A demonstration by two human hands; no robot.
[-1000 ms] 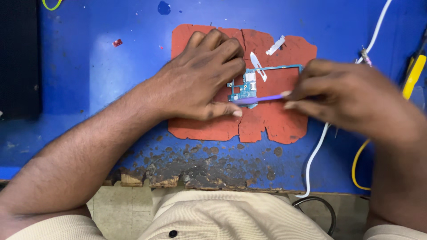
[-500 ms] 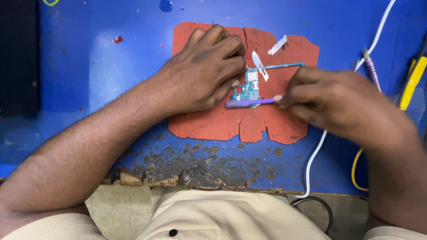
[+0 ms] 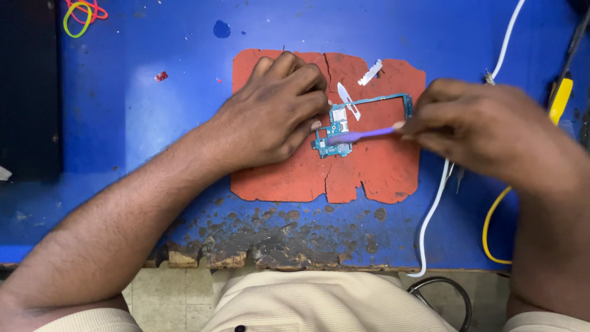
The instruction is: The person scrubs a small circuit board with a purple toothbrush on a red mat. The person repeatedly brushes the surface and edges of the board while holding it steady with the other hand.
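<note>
Nearest us, cream ribbed cloth point(image 3: 319, 304) covers our lap; beyond it runs the worn front edge of the blue counter point(image 3: 153, 141), its paint flaked to dark, rough patches; a white cable point(image 3: 433, 212) and a yellow cable point(image 3: 488, 227) curve across its right side. Farther in lies the cracked, rust-orange mat point(image 3: 369, 172), matte and ragged at its border. On the mat rests the small teal circuit board point(image 3: 337, 132), an irregular plate with a thin rectangular frame reaching right. Our left hand point(image 3: 273, 114) lies knuckles-up on the mat, its fingers point(image 3: 307, 101) curled together, the tips pressing the board's left edge. Our right hand point(image 3: 485, 126) has its fingers pinched shut on a slim purple plastic tool point(image 3: 362, 135), whose tip meets the board. Beyond the board we see two pale metal slivers point(image 3: 370, 72) on the mat; at the far left corner, looped rubber bands point(image 3: 80, 13) in yellow-green and red; at far right, a yellow-handled tool point(image 3: 560, 98).
</note>
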